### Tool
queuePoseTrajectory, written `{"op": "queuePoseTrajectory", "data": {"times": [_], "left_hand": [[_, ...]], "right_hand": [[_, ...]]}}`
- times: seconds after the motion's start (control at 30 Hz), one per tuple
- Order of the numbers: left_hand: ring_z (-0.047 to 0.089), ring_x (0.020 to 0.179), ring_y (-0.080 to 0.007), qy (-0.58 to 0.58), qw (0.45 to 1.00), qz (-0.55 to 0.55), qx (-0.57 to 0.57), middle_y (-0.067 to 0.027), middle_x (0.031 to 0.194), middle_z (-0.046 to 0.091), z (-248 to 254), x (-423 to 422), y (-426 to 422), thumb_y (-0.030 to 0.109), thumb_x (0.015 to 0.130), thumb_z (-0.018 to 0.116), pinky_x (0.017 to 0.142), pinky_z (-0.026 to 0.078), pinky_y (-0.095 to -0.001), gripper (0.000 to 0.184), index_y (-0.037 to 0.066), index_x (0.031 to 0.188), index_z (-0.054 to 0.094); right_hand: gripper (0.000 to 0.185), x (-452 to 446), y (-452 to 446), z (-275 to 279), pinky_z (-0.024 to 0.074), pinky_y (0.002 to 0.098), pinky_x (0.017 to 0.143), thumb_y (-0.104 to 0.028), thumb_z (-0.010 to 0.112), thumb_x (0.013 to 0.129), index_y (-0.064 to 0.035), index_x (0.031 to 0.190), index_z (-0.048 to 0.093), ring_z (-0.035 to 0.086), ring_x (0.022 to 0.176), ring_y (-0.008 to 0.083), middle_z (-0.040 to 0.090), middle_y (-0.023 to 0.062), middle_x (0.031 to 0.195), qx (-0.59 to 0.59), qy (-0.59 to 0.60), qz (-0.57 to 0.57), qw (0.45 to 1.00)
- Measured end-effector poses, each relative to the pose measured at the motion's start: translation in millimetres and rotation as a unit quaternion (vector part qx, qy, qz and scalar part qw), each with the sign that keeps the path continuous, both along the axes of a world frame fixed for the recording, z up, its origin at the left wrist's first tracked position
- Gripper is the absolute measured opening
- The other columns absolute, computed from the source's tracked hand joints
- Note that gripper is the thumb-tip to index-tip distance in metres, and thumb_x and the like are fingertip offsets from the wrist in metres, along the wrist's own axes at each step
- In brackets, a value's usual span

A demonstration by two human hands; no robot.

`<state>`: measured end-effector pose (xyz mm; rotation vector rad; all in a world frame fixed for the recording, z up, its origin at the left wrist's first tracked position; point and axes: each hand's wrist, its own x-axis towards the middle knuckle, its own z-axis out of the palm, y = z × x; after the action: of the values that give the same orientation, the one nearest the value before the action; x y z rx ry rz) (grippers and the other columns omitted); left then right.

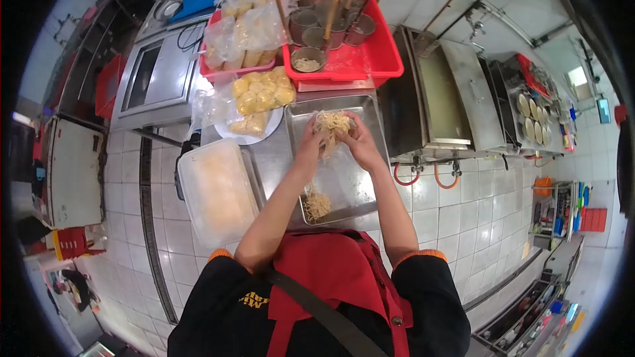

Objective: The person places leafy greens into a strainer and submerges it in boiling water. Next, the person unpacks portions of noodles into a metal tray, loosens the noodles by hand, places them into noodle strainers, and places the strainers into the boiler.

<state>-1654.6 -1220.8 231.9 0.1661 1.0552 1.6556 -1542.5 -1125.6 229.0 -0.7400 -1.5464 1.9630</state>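
Observation:
Both my hands hold a loose bundle of noodles over the far part of a metal tray. My left hand grips the bundle from the left, and my right hand has its fingers closed on the right side. Some strands hang down between the hands. A second clump of noodles lies in the tray's near left corner. Beyond the tray, a noodle strainer with noodles in it sits in a red basin.
Left of the tray stand a lidded plastic box and a white plate with bagged yellow noodles. Several long-handled strainers rise from the basin. A pink basket holds more bags. A metal cooker stands at right.

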Motion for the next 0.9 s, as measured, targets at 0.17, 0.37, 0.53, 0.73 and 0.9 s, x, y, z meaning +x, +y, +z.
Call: {"op": "queuePoseTrajectory", "data": {"times": [0.17,0.37,0.53,0.73,0.9], "left_hand": [[0.060,0.089,-0.0148,0.068,0.981,-0.088,0.158,-0.0070,0.108,0.058,0.5,10.1,23.2,0.006,0.085,0.057,0.070,0.051,-0.0257,0.043,0.004,0.124,0.041],[0.059,0.084,-0.0105,0.156,0.976,-0.092,0.120,-0.0043,0.096,0.061,12.1,13.8,28.7,0.009,0.085,0.059,0.072,0.047,-0.0225,0.025,0.002,0.108,0.053],[0.056,0.094,-0.0152,0.151,0.975,-0.111,0.117,-0.0072,0.105,0.058,-1.6,10.4,28.9,0.013,0.085,0.059,0.081,0.045,-0.0275,0.038,0.001,0.118,0.045],[0.044,0.117,-0.0203,0.246,0.945,-0.173,0.125,-0.0072,0.127,0.045,-18.8,-0.7,19.4,0.011,0.082,0.062,0.092,0.040,-0.0370,0.054,0.008,0.130,0.039],[0.043,0.119,-0.0251,0.211,0.940,-0.222,0.152,-0.0102,0.133,0.040,3.5,17.6,11.8,0.011,0.086,0.056,0.095,0.040,-0.0384,0.053,0.009,0.133,0.033]], "right_hand": [[0.031,47.1,11.1,28.0,0.0430,0.0249,0.085,0.004,0.061,0.079,-0.0016,0.109,0.055,0.053,0.101,0.0146,0.053,0.0062,0.110,0.240,0.017,-0.062,0.969],[0.024,75.6,14.6,29.8,0.0467,0.0255,0.078,0.000,0.061,0.081,-0.0020,0.104,0.056,0.056,0.090,0.0117,0.056,0.0033,0.102,0.111,0.033,-0.109,0.987],[0.036,84.7,4.0,28.7,0.0490,0.0290,0.077,-0.008,0.066,0.077,-0.0028,0.110,0.054,0.059,0.088,0.0148,0.060,0.0067,0.101,0.131,0.054,-0.090,0.986],[0.029,72.6,-10.0,25.5,0.0482,0.0323,0.070,-0.016,0.067,0.068,-0.0069,0.095,0.061,0.061,0.081,0.0189,0.063,0.0096,0.087,0.343,-0.017,-0.202,0.917],[0.027,61.7,-20.9,2.8,0.0471,0.0348,0.069,-0.015,0.068,0.065,-0.0058,0.087,0.056,0.059,0.079,0.0254,0.060,0.0117,0.082,0.379,-0.184,-0.257,0.870]]}}
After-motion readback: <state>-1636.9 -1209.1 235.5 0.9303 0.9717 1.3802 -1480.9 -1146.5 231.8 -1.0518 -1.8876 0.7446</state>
